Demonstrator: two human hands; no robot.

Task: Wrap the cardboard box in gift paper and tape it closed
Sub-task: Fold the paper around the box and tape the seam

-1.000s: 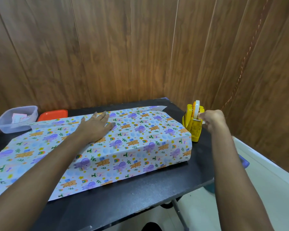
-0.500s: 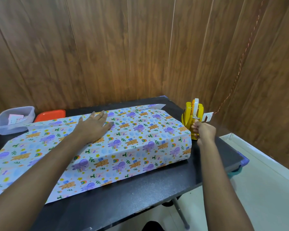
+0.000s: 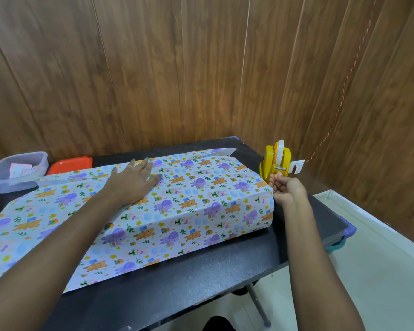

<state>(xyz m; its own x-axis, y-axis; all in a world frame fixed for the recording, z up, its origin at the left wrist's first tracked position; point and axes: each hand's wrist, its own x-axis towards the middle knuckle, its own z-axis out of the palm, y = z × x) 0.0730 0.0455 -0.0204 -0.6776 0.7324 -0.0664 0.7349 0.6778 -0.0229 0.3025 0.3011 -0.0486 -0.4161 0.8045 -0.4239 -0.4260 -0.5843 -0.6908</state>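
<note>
Far left, a clear plastic tub (image 3: 14, 172) with paper scraps in it sits at the back of the black table (image 3: 201, 278), an orange lid (image 3: 69, 163) just beside it. Gift paper (image 3: 22, 225) with bears and rainbows spreads loose and flat over the table's left side and runs up over the box (image 3: 201, 204), which lies mid-table, long side toward me, fully covered on the top and front. Left hand (image 3: 132, 185) lies palm-down on the box top, fingers straight and spread, pressing the paper edge near the back seam. A paper corner pokes out at the box's far right end. Right of the box, touching or nearly touching it, stands a yellow tape dispenser (image 3: 273, 163). Right hand (image 3: 286, 189) is at its front, fingers curled, tips up against the cutter; can't tell if it pinches tape. Hands well apart. An orange string (image 3: 339, 103) hangs down the wood-panel wall behind.
</note>
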